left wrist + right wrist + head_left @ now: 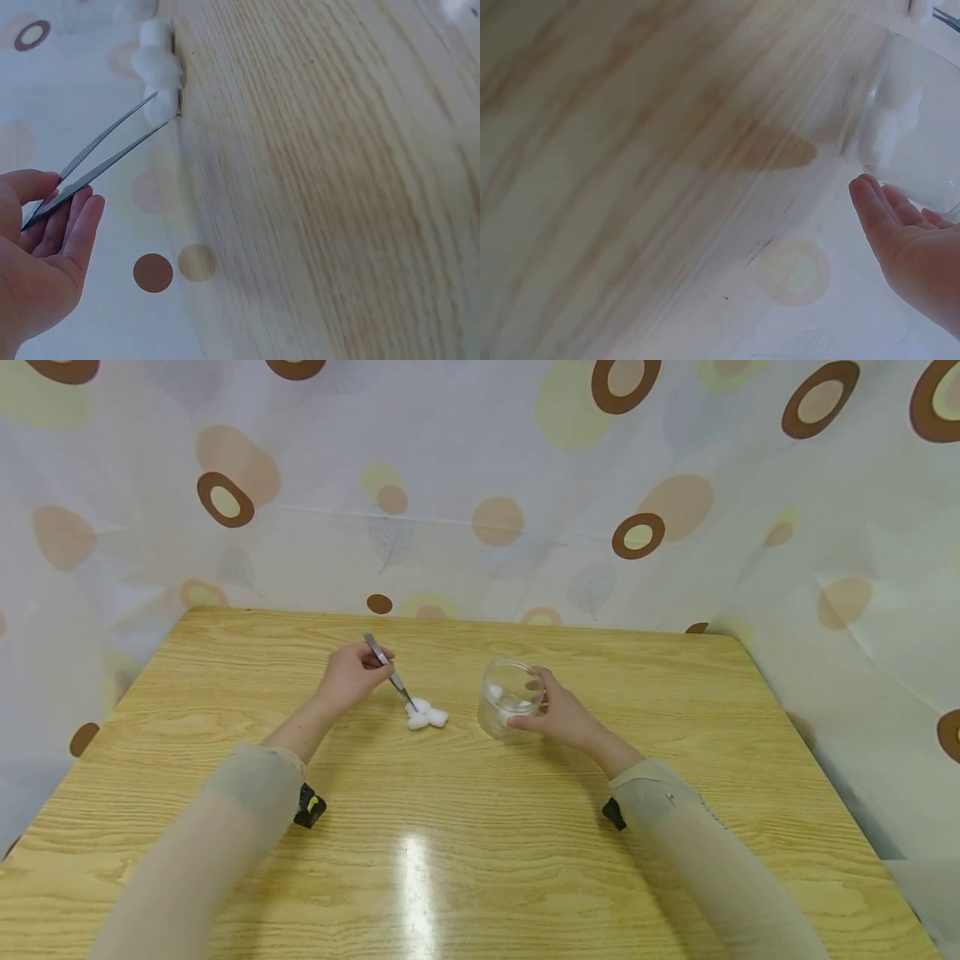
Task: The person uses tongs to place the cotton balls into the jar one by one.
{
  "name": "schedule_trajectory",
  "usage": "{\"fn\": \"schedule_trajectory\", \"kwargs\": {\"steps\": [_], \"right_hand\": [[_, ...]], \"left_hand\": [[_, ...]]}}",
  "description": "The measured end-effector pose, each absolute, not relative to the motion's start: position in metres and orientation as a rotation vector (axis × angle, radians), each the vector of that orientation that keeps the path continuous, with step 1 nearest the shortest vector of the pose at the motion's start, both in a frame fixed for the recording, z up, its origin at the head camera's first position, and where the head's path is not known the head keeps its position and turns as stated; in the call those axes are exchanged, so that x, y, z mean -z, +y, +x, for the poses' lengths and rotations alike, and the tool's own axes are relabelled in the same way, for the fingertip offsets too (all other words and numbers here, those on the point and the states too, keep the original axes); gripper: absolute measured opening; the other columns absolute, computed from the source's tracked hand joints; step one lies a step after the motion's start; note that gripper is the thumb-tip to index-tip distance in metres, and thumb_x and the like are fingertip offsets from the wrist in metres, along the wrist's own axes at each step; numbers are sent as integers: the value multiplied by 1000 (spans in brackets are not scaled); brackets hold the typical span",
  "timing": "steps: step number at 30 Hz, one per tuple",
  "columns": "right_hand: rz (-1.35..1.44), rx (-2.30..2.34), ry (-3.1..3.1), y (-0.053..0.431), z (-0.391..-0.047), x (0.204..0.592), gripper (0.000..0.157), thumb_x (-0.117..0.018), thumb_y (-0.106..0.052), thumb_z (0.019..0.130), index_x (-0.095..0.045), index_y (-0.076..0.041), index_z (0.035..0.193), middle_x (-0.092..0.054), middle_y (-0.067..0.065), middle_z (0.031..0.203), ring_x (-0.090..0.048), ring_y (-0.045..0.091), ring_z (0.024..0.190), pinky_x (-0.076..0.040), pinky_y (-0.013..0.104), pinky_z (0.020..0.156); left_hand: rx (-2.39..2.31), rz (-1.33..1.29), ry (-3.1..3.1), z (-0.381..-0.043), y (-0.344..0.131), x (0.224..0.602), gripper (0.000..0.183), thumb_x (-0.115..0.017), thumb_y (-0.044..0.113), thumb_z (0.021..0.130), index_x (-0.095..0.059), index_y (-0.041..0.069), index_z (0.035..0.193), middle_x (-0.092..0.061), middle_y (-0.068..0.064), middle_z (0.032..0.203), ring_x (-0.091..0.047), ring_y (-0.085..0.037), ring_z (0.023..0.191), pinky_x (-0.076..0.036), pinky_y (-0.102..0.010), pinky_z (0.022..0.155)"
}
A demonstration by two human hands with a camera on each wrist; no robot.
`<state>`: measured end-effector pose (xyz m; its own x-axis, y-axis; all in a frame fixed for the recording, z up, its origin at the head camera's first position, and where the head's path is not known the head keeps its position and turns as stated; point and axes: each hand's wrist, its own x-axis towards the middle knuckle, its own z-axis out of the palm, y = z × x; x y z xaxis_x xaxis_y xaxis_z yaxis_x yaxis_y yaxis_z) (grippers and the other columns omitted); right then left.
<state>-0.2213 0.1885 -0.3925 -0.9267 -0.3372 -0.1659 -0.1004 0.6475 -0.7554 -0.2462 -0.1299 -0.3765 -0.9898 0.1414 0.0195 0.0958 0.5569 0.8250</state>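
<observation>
My left hand (350, 678) pinches metal tweezers (387, 670) between thumb and fingers. Their tips reach down to a small pile of white cotton balls (437, 717) on the table. In the left wrist view, the two arms of the tweezers (112, 159) stand apart, their tips at the nearest cotton ball (159, 106). To the right of the pile stands a clear round jar (491, 714), upright and without a lid, with a few cotton balls (495, 692) inside. My right hand (564, 714) grips the jar from its right side, thumb in front and fingers behind.
Both hands work over a wood-grain table (480, 827). A patterned curtain (450, 468) hangs along its back and sides. Dark wrist devices show under the left sleeve (310, 806) and the right sleeve (614, 813).
</observation>
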Motion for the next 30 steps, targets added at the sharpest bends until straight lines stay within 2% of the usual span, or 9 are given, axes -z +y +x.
{"fn": "schedule_trajectory", "kwargs": {"steps": [9,14,17,21,25,30], "right_hand": [[-353,1139,2583,188,-221,393,90,-73,-30,82,-16,-9,147,-37,21,143,-47,36,119,-42,48,106],[-350,1138,2584,187,-221,392,90,-73,-30,81,-16,-10,148,-37,21,143,-47,36,119,-42,48,106],[-346,1137,2583,187,-221,392,90,-74,-31,81,-16,-10,148,-37,21,143,-47,36,119,-42,48,106],[-346,1138,2583,187,-221,393,90,-74,-31,81,-16,-10,148,-37,21,143,-47,36,119,-42,47,106],[-348,1140,2585,187,-222,393,90,-73,-30,81,-16,-10,147,-37,21,143,-48,36,119,-42,48,106],[-348,1138,2584,187,-222,393,90,-73,-31,81,-16,-10,148,-37,21,143,-47,37,120,-42,48,106]], "left_hand": [[-1440,198,2748,-244,-127,379,23,-58,8,91,-64,-5,109,-66,-22,100,-64,-29,89,-50,-22,66],[-1548,102,2651,-249,-131,382,24,-56,7,92,-62,-7,111,-65,-25,105,-66,-34,95,-59,-33,81],[-1644,38,2581,-252,-136,383,26,-55,6,93,-60,-9,114,-63,-26,110,-65,-33,99,-59,-31,84],[-1761,-18,2513,-254,-141,381,29,-54,5,93,-58,-11,117,-61,-28,115,-67,-19,90,-58,-20,78],[-1873,-65,2419,-254,-144,376,34,-54,6,94,-53,-13,121,-57,-28,119,-62,-1,76,-57,-15,77],[-1931,-113,2356,-254,-144,370,36,-54,8,94,-52,-12,123,-56,-27,120,-60,3,73,-56,-15,79]]}}
